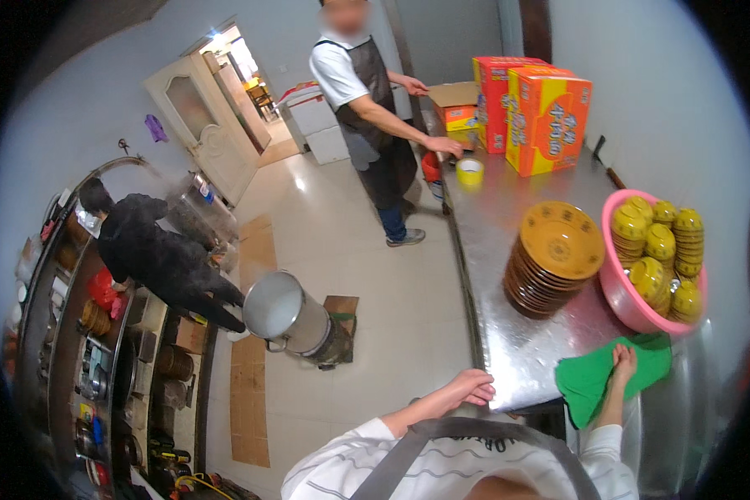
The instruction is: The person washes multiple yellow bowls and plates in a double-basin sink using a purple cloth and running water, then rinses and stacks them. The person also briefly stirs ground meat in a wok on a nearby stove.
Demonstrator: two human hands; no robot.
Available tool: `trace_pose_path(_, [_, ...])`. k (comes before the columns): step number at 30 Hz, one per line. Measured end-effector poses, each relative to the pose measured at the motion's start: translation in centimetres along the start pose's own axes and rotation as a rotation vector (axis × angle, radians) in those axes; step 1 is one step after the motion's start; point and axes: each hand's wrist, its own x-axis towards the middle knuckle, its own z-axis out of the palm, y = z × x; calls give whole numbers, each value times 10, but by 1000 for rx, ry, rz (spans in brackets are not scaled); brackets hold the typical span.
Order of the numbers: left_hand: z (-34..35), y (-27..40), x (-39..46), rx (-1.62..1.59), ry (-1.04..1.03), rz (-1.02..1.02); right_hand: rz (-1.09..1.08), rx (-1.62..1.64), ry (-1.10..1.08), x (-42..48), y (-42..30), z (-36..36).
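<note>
At the near corner of the metal table, my left hand rests its fingers against the edge and holds nothing. My right hand has curled fingers on a green cloth, which lies partly over the table's near edge. Ahead of the cloth stands a tall stack of brown-yellow bowls. To the right of it, a pink plastic basin holds stacks of small yellow bowls, some upside down.
Farther along the table are a roll of yellow tape and printed cartons. A person in an apron reaches over there. A large metal pot stands on the floor; another person works by the shelves.
</note>
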Motion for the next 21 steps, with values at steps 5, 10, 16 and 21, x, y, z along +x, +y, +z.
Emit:
trace_pose_path(5, [-148, 2, -51, -163, 270, 86, -284, -475, 20, 47, 36, -32])
trace_pose_path(10, [-270, -4, -104, -269, 505, 72, -102, -123, -86, -26, 19, 99])
trace_pose_path(16, [-289, 45, -63, -200, 486, 156, 188, 7, -99, -61, -15, 206])
trace_pose_path(21, [-227, 121, -10, -93, 258, 195, 82, 229, -32, -58, -5, 255])
